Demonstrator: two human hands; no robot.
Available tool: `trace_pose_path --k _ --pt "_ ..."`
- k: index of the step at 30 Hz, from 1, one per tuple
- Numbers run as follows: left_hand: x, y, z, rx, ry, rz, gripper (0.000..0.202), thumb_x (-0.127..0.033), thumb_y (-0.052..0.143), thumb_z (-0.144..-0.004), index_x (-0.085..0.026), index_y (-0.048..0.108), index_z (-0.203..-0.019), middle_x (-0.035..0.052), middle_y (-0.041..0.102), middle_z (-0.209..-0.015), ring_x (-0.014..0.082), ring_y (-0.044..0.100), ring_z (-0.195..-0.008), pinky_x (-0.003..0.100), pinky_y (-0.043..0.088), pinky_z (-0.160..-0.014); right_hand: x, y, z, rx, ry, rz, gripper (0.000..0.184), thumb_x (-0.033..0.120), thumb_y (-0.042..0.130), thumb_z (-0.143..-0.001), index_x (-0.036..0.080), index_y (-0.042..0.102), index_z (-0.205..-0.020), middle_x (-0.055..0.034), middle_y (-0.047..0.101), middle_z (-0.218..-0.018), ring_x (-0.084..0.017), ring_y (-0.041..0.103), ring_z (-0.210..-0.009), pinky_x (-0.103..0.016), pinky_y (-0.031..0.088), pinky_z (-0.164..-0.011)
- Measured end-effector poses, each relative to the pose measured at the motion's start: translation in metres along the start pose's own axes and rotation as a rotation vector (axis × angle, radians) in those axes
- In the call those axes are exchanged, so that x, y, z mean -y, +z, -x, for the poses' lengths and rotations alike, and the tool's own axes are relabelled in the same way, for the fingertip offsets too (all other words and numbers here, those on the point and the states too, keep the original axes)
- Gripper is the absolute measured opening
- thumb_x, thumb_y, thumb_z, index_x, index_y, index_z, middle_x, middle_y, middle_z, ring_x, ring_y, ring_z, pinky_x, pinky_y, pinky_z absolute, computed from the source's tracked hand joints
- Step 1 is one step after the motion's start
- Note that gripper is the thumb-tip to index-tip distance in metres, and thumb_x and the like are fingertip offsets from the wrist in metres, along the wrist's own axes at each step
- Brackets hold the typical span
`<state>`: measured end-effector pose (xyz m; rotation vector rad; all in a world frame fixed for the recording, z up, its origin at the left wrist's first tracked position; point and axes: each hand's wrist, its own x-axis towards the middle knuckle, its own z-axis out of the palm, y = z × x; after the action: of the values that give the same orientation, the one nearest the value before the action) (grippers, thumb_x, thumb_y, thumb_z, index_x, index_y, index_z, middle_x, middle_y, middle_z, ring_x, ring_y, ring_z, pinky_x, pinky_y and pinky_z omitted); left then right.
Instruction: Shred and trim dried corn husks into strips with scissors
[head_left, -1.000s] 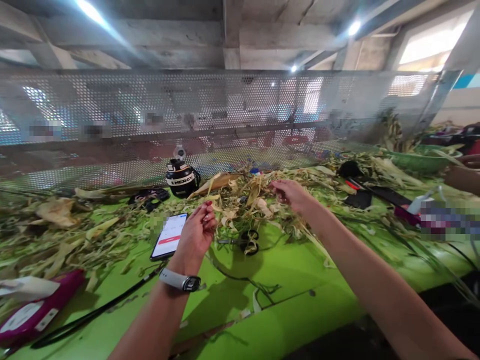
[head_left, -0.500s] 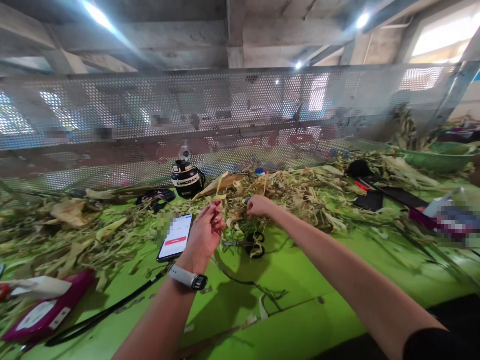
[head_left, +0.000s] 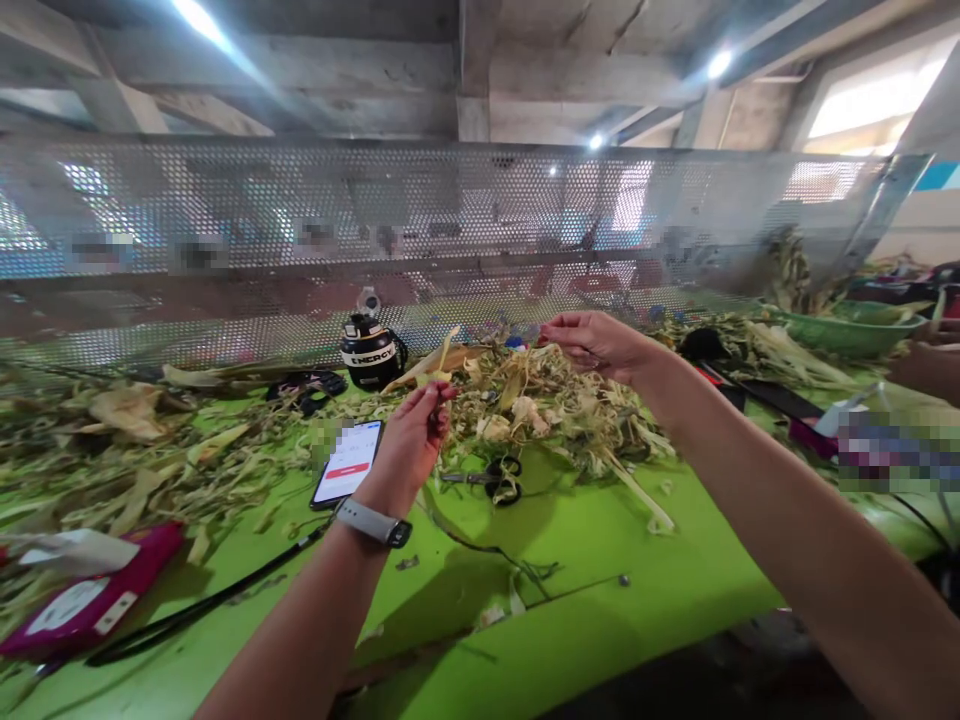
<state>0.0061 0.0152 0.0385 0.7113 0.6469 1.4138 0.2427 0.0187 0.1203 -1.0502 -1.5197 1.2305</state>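
Note:
My left hand (head_left: 412, 438) is closed in a pinch on a pale yellow husk strip (head_left: 448, 352), which sticks up above the fingertips. A grey-banded watch (head_left: 367, 520) is on that wrist. My right hand (head_left: 596, 345) is raised over a heap of dry husk strips (head_left: 540, 410), its thumb and finger pressed together; whatever they hold is too small to make out. Black-handled scissors (head_left: 504, 480) lie between the hands, in front of the heap. A lit phone (head_left: 347, 465) rests beside my left wrist.
A black bottle (head_left: 370, 355) stands behind my left hand, against a perforated metal screen (head_left: 450, 210). More husks (head_left: 172, 440) cover the left of the green table (head_left: 585, 620). A purple tissue pack (head_left: 97, 595) lies front left. A green basin (head_left: 847, 330) sits far right.
My right hand has risen and moved to the right, from the middle of the heap to above it. My left hand stays nearly still with the husk strip.

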Motion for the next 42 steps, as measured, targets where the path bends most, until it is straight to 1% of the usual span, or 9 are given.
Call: trace_pose_path --k 5,9,15,21,26,30,35,38,42 --pt "0.001 0.039 0.001 0.137 0.02 -0.122 0.007 -0.013 0.057 -0.078 -0.013 0.062 -0.072 0.0041 0.068 -0.076 0.0031 0.047 -0.046 0.014 0.037 -0.043 0.009 0.027 0.005 0.074 -0.057 0.15 0.011 0.026 0.066 -0.077 0.015 0.063 -0.074 0.009 0.038 -0.04 -0.001 0.022 -0.032 -0.019 0.01 -0.034" --pt "0.011 0.049 0.0 0.265 -0.045 -0.285 0.009 -0.021 0.064 -0.074 -0.014 0.06 -0.072 -0.0017 0.057 -0.056 0.0036 0.043 -0.041 0.014 0.033 -0.041 0.005 0.035 0.007 0.052 -0.032 0.204 0.02 0.03 0.066 -0.077 0.015 0.058 -0.066 0.0103 0.035 -0.037 -0.001 0.021 -0.031 -0.02 0.01 -0.034" --pt "-0.012 0.012 -0.021 0.19 0.1 -0.492 0.011 -0.023 0.059 -0.077 -0.013 0.056 -0.072 -0.0064 0.044 -0.049 0.0026 0.037 -0.039 0.013 0.025 -0.038 0.003 -0.025 0.031 0.262 0.216 0.382 0.023 0.036 0.068 -0.074 0.013 0.066 -0.074 0.0109 0.031 -0.038 -0.002 0.021 -0.033 -0.02 0.011 -0.034" --pt "-0.031 -0.011 -0.031 0.198 0.102 -0.58 0.011 -0.023 0.059 -0.075 -0.013 0.055 -0.073 -0.0059 0.044 -0.05 0.0028 0.036 -0.04 0.014 0.023 -0.037 0.007 -0.097 0.057 -0.098 0.159 0.135 0.012 0.027 0.066 -0.075 0.015 0.065 -0.075 0.0115 0.032 -0.033 -0.001 0.018 -0.031 -0.019 0.009 -0.032" --pt "-0.018 -0.015 -0.042 0.124 0.147 -0.582 0.011 -0.022 0.058 -0.075 -0.013 0.054 -0.069 -0.0062 0.045 -0.049 0.0034 0.037 -0.039 0.015 0.026 -0.039 0.007 -0.11 0.078 -0.222 0.272 -0.158 0.029 0.012 0.043 -0.086 0.012 0.056 -0.06 0.0114 0.032 -0.03 0.002 0.018 -0.025 -0.017 0.004 -0.034" --pt "-0.016 -0.016 -0.053 -0.125 0.158 -0.555 0.012 -0.014 0.049 -0.078 -0.013 0.056 -0.068 -0.0025 0.055 -0.053 0.0054 0.047 -0.041 0.016 0.029 -0.04 0.007 -0.109 0.081 -0.499 0.019 -0.573 0.036 0.008 0.028 -0.089 0.013 0.053 -0.063 0.0146 0.028 -0.031 0.003 0.018 -0.023 -0.011 0.01 -0.034" --pt "-0.027 -0.016 -0.045 -0.353 0.18 -0.284 0.018 -0.006 0.046 -0.079 -0.013 0.054 -0.064 -0.004 0.054 -0.05 0.0035 0.046 -0.04 0.013 0.031 -0.038 -0.003 -0.083 0.067 -0.75 -0.266 -0.859 0.04 0.006 0.03 -0.091 0.02 0.04 -0.055 0.0093 0.044 -0.036 -0.001 0.038 -0.031 -0.008 0.035 -0.034" --pt "-0.027 -0.01 -0.026 -0.284 0.089 -0.272 0.015 -0.004 0.051 -0.076 -0.011 0.058 -0.066 -0.001 0.059 -0.055 0.003 0.047 -0.039 0.012 0.033 -0.037 -0.02 -0.04 0.053 -0.674 -0.177 -0.914 0.039 0.006 0.028 -0.092 0.017 0.047 -0.06 0.0045 0.053 -0.044 -0.003 0.049 -0.038 -0.011 0.044 -0.04" --pt "-0.016 0.001 0.001 -0.011 -0.124 -0.247 0.011 -0.008 0.051 -0.081 -0.012 0.059 -0.073 0.0054 0.069 -0.074 0.0044 0.056 -0.047 0.011 0.038 -0.038 -0.047 0.027 0.033 -0.44 0.098 -0.941 0.035 0.01 0.032 -0.093 0.016 0.051 -0.064 0.0024 0.057 -0.047 -0.005 0.053 -0.04 -0.013 0.048 -0.042"
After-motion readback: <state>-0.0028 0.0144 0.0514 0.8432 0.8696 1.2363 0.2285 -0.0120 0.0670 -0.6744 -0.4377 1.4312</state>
